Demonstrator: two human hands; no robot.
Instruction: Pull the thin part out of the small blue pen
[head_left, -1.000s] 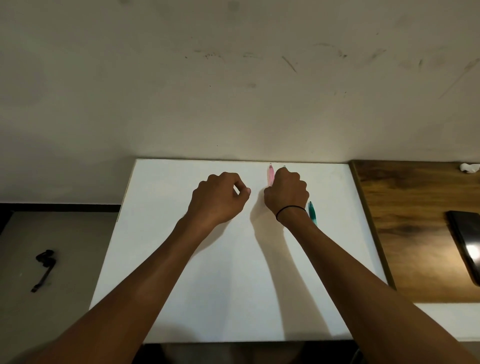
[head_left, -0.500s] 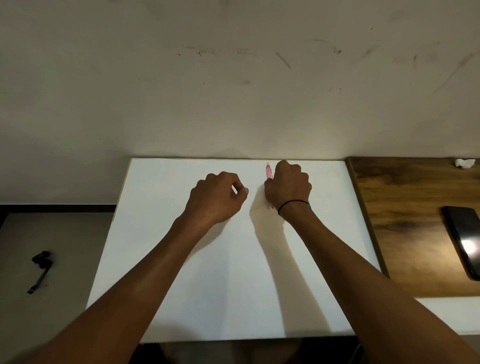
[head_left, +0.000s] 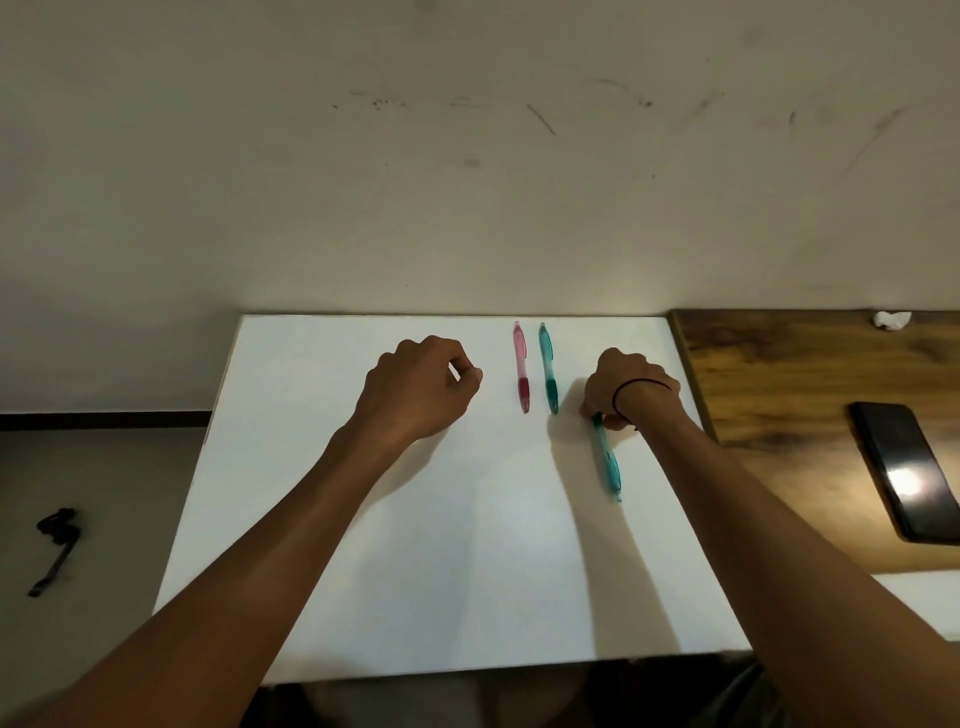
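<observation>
Shifted rightward, the right hand (head_left: 626, 389) now clamps its grip on a teal pen (head_left: 608, 457) lying on the white surface (head_left: 415, 545), uncovering pink pen (head_left: 521, 366) and second teal pen (head_left: 548, 366); left hand (head_left: 421, 387) rests curled, holding nothing.

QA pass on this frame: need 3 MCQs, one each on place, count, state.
1. Where does the pink pen lie?
A. on the wooden desk
B. on the white board, left of a teal pen
C. on the floor

2. How many pens show?
A. two
B. three
C. five

3. What is the right hand doing?
A. gripping a teal pen
B. lying flat and open
C. holding the phone

Key: 1 B, pink and teal lie side by side near the board's far edge. 2 B, one pink and two teal. 3 A, its fingers curl round the pen's upper end.
</observation>
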